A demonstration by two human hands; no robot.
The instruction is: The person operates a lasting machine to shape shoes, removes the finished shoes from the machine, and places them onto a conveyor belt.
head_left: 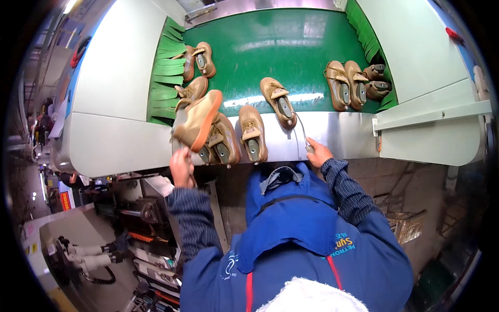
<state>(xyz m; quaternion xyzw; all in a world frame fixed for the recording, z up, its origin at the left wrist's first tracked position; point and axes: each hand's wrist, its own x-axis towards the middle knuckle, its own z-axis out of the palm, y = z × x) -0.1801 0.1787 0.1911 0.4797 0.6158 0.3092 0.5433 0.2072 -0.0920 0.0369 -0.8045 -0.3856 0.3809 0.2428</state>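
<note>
A tan lace-up shoe with an orange-brown sole is tilted on its side over the shoes at the left of the metal ledge. My left hand is closed at this shoe's lower end; its exact hold is partly hidden. In my right hand is a thin bent metal hook, gripped by its handle. The hook's far end reaches the heel of another tan shoe, which straddles the green belt and the ledge. Between my hands, a third shoe rests on the ledge, heel toward me.
The green belt runs between white machine housings with green strip curtains. More shoes, grey-green lasts inside, stand by the left curtain and at the right. The metal ledge edges the belt. Machinery stands lower left.
</note>
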